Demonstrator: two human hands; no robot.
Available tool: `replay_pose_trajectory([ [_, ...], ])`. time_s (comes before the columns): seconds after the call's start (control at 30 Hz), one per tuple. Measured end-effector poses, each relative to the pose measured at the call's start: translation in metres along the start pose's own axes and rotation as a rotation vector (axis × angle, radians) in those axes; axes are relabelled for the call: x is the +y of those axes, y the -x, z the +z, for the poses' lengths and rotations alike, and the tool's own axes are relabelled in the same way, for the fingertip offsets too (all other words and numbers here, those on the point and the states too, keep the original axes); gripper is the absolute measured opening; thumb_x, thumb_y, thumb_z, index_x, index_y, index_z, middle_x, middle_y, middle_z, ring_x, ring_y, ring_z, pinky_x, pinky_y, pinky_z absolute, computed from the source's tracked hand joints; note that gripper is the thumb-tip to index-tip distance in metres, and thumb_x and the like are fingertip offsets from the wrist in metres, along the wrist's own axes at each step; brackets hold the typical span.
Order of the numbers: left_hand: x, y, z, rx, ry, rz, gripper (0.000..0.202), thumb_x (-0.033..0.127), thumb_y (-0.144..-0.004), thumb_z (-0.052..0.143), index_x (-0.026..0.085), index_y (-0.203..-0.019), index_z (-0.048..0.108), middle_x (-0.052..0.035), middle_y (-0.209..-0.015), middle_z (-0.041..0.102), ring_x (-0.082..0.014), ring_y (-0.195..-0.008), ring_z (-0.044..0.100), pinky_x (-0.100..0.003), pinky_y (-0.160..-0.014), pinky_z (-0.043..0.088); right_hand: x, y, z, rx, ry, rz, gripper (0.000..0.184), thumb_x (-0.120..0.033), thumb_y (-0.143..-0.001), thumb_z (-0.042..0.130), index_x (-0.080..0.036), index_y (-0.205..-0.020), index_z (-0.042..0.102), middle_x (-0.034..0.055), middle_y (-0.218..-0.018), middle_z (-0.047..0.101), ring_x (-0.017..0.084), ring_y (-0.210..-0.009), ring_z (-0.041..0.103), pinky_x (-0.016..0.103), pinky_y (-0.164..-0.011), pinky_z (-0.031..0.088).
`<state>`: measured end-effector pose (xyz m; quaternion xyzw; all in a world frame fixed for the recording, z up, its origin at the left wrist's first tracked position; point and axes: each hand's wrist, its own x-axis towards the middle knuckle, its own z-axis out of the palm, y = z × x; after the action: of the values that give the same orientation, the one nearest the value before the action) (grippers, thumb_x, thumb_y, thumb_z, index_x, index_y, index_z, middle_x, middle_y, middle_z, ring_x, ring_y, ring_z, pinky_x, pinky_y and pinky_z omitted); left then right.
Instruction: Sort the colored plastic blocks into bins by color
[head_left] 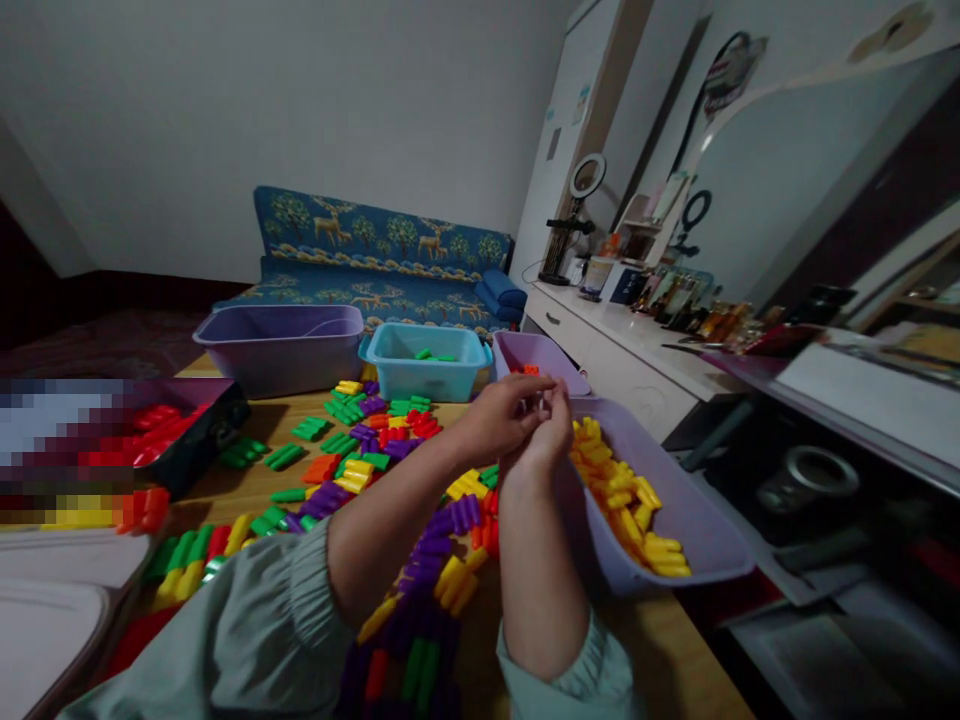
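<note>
My left hand [501, 412] and my right hand [551, 425] meet above the table, fingers curled together and touching. What they pinch between them is hidden. They hover at the near rim of a lilac tub [697, 540] that holds several yellow blocks [628, 495]. Below my forearms lies a spread of loose plastic blocks [360, 450] in green, purple, red, orange and yellow on the wooden table [660, 650].
A large lilac tub [281, 345] stands at the back left, a light blue tub [424, 362] with green blocks beside it, and a small purple tub [536, 355] further right. A dark tray [199, 430] of red blocks sits left. A white dresser [637, 360] stands right.
</note>
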<state>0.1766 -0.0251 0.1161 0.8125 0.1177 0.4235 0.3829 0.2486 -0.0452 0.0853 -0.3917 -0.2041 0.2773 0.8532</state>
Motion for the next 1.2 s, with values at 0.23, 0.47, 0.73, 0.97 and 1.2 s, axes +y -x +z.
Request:
replay_pose_trajectory([
  [0.23,-0.037,0.116,-0.097,0.377,-0.235,-0.392,0.033,0.02,-0.061,0.074,0.022,-0.094,0.076,-0.0082,-0.096,0.073,-0.0293,-0.096,0.063,-0.039,-0.095,0.044,0.04,0.031,0.026,-0.322,0.228,0.164,0.022,-0.034,-0.067,0.066,-0.017,-0.082,0.064,-0.0008,-0.072,0.068,0.008,-0.055,0.056,0.017,-0.047,0.04],
  [0.47,-0.062,0.184,-0.123,0.356,-0.494,-0.487,0.044,0.018,-0.057,0.075,0.025,-0.1,0.074,-0.008,-0.094,0.071,-0.0286,-0.092,0.062,-0.038,-0.09,0.045,0.106,0.061,0.02,-0.886,0.704,-0.022,0.033,-0.011,-0.064,0.063,-0.022,-0.094,0.072,0.0021,-0.094,0.073,0.019,-0.09,0.064,0.038,-0.091,0.048],
  [0.73,-0.077,0.19,-0.109,0.334,-0.572,-0.44,0.045,0.009,-0.059,0.064,0.02,-0.103,0.071,-0.0106,-0.093,0.067,-0.028,-0.09,0.059,-0.038,-0.084,0.044,0.114,0.086,0.021,-1.148,1.125,-0.323,0.061,-0.002,-0.068,0.056,-0.021,-0.126,0.06,0.0099,-0.123,0.064,0.025,-0.116,0.055,0.039,-0.101,0.04],
  [0.97,-0.081,0.193,-0.117,0.557,-0.361,-0.556,0.015,0.019,-0.058,0.071,0.02,-0.074,0.07,0.0012,-0.058,0.057,-0.0143,-0.056,0.048,-0.024,-0.057,0.037,0.06,0.026,-0.001,-0.95,1.587,-0.285,0.02,-0.016,-0.064,0.07,-0.026,-0.081,0.073,0.0037,-0.086,0.072,0.022,-0.079,0.065,0.031,-0.07,0.045],
  [1.2,-0.085,0.195,-0.118,0.451,-0.522,-0.63,0.017,0.022,-0.067,0.067,0.016,-0.084,0.069,0.0008,-0.066,0.06,-0.0136,-0.061,0.052,-0.024,-0.058,0.036,0.045,-0.004,-0.024,-0.999,1.969,0.07,0.035,-0.025,-0.054,0.08,-0.026,-0.089,0.072,0.0024,-0.092,0.073,0.021,-0.086,0.066,0.027,-0.067,0.043],
])
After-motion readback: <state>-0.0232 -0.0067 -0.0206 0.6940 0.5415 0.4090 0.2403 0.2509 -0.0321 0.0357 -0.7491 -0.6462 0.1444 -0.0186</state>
